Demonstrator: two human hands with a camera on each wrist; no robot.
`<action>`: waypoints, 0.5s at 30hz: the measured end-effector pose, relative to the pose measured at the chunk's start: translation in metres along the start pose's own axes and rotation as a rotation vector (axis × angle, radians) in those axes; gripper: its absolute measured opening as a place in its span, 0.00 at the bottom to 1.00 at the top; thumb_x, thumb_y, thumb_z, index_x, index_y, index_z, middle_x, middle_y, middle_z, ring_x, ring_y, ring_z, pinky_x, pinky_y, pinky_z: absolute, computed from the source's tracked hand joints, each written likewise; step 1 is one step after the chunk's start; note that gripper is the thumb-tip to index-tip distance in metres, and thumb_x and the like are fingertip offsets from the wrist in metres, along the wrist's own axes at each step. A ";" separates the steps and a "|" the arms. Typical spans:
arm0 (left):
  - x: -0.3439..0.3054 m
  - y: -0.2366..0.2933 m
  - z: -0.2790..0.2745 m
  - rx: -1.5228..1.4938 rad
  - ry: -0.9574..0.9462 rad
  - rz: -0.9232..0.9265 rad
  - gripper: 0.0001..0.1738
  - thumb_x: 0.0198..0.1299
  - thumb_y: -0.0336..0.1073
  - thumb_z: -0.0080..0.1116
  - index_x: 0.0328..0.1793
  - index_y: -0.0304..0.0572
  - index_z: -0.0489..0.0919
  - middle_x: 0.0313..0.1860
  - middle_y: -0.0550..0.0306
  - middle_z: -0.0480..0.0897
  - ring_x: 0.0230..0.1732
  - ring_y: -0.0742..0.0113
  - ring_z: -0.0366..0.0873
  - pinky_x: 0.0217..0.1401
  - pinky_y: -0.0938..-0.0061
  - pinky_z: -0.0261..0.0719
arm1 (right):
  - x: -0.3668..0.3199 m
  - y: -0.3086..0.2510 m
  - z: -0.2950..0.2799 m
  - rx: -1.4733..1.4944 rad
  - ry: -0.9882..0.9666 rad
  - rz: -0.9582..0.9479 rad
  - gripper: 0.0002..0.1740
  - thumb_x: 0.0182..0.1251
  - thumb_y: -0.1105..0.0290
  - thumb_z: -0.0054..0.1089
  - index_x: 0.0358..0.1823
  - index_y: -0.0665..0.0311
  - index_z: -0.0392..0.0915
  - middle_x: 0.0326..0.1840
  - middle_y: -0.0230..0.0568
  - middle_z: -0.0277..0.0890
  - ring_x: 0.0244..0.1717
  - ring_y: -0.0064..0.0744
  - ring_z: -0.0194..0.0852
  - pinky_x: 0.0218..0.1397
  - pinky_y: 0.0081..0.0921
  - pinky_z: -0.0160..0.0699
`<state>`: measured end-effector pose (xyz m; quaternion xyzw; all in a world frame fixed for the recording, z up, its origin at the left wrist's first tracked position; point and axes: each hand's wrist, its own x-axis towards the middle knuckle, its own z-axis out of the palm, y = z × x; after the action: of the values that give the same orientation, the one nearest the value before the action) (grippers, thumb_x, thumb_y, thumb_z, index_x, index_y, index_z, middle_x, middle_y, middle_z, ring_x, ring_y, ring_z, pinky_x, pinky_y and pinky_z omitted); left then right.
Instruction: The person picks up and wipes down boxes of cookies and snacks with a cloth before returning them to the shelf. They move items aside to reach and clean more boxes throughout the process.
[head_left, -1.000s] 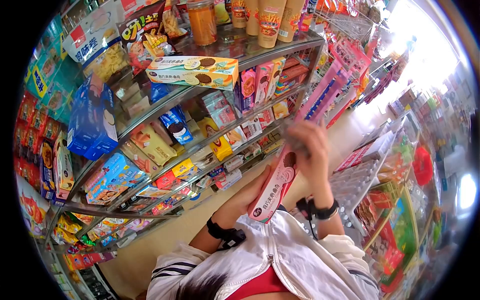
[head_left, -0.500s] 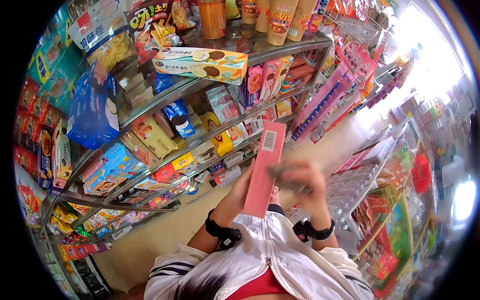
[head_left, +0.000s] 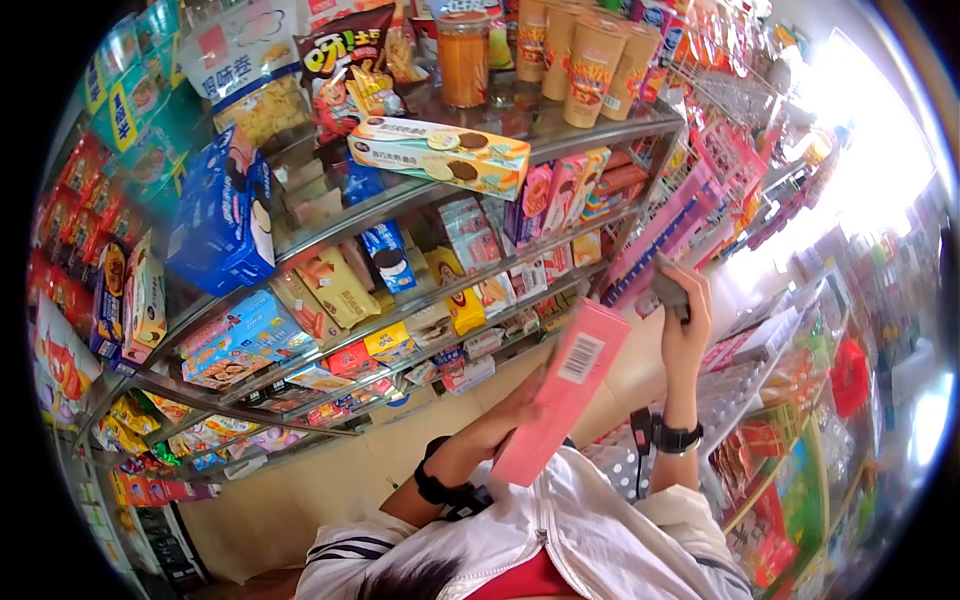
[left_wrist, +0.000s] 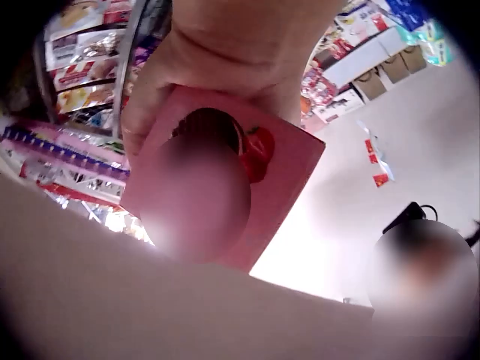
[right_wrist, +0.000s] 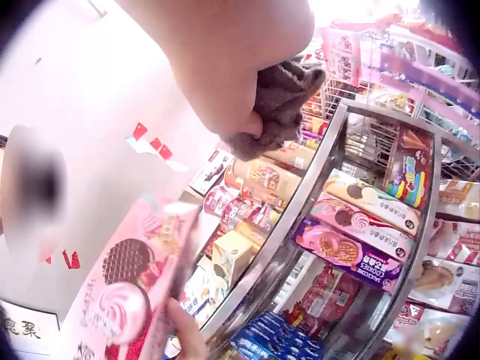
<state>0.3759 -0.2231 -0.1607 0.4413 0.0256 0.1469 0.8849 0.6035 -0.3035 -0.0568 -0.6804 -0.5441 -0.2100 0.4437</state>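
My left hand (head_left: 508,412) grips a long pink cookie box (head_left: 562,395) in front of my jacket, its barcode side facing up. The box slants up to the right. In the left wrist view the box's end panel (left_wrist: 289,176) shows a cookie and a strawberry. My right hand (head_left: 688,318) holds a crumpled dark grey cloth (head_left: 672,288), apart from the box, just beyond its upper right end. From the right wrist, the cloth (right_wrist: 283,101) hangs bunched under the fingers, and the box's printed face (right_wrist: 124,281) appears below, with left-hand fingertips (right_wrist: 186,330) at its edge.
A glass-topped snack shelf (head_left: 330,215) curves along the left. On it lie an orange and white cookie box (head_left: 440,155), a blue Oreo box (head_left: 222,215), chip bags and a jar (head_left: 464,60). A rack of packaged goods (head_left: 770,440) stands at the right.
The box has turned from its printed face to its barcode side and now tilts further right. My right hand, with the cloth, has moved off the box, up and to the right.
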 end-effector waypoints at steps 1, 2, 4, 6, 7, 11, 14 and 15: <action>-0.004 0.010 -0.010 -0.126 -0.105 -0.086 0.48 0.61 0.61 0.60 0.78 0.41 0.56 0.61 0.55 0.75 0.49 0.66 0.80 0.50 0.73 0.80 | -0.005 0.002 -0.001 0.056 0.040 0.121 0.26 0.47 0.91 0.50 0.48 0.64 0.80 0.51 0.44 0.78 0.55 0.43 0.76 0.65 0.41 0.68; -0.007 0.015 -0.014 -0.259 -0.205 -0.169 0.48 0.60 0.61 0.61 0.77 0.40 0.58 0.60 0.54 0.76 0.48 0.66 0.81 0.50 0.73 0.80 | -0.012 0.004 -0.002 0.112 0.068 0.242 0.27 0.48 0.92 0.49 0.50 0.65 0.79 0.52 0.45 0.77 0.55 0.40 0.75 0.64 0.36 0.70; -0.011 0.048 0.002 -0.343 0.070 -0.179 0.42 0.61 0.62 0.58 0.70 0.37 0.67 0.53 0.52 0.80 0.44 0.64 0.82 0.49 0.71 0.81 | -0.048 0.021 0.014 0.476 -0.013 0.543 0.27 0.52 0.90 0.46 0.54 0.65 0.76 0.53 0.41 0.75 0.54 0.34 0.74 0.60 0.27 0.71; -0.017 0.064 0.000 -0.264 0.509 0.050 0.38 0.62 0.63 0.51 0.61 0.34 0.73 0.42 0.47 0.82 0.42 0.55 0.83 0.48 0.61 0.83 | -0.051 -0.024 0.016 0.777 -0.226 0.955 0.25 0.57 0.84 0.48 0.58 0.64 0.74 0.54 0.37 0.74 0.55 0.31 0.72 0.60 0.25 0.70; -0.014 0.074 0.004 -0.345 0.611 0.090 0.37 0.65 0.63 0.46 0.62 0.36 0.72 0.48 0.46 0.81 0.48 0.56 0.82 0.51 0.61 0.81 | -0.063 -0.031 0.027 0.817 -0.357 0.888 0.24 0.59 0.81 0.49 0.59 0.63 0.73 0.54 0.36 0.74 0.56 0.31 0.72 0.61 0.26 0.70; -0.001 0.098 0.005 -0.411 0.672 0.402 0.35 0.70 0.63 0.43 0.69 0.42 0.68 0.57 0.51 0.79 0.57 0.57 0.78 0.60 0.58 0.76 | -0.072 -0.070 0.050 1.153 -0.650 0.642 0.33 0.63 0.68 0.60 0.70 0.62 0.63 0.58 0.36 0.71 0.62 0.30 0.67 0.67 0.29 0.64; 0.010 0.108 0.002 -0.232 0.526 0.583 0.34 0.74 0.60 0.40 0.74 0.44 0.63 0.66 0.53 0.73 0.67 0.57 0.71 0.70 0.57 0.65 | -0.066 -0.085 0.062 1.179 -0.607 0.551 0.46 0.59 0.62 0.70 0.76 0.63 0.54 0.65 0.38 0.67 0.67 0.29 0.62 0.72 0.30 0.58; 0.012 0.110 0.002 -0.233 0.527 0.584 0.34 0.74 0.60 0.40 0.74 0.44 0.63 0.66 0.53 0.73 0.67 0.57 0.71 0.70 0.57 0.65 | -0.049 -0.095 0.060 1.169 -0.528 0.616 0.46 0.59 0.63 0.70 0.75 0.64 0.55 0.66 0.39 0.67 0.68 0.28 0.62 0.71 0.30 0.58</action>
<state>0.3619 -0.1586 -0.0716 0.2742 0.1082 0.5020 0.8130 0.4883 -0.2791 -0.0905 -0.4821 -0.4398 0.4233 0.6285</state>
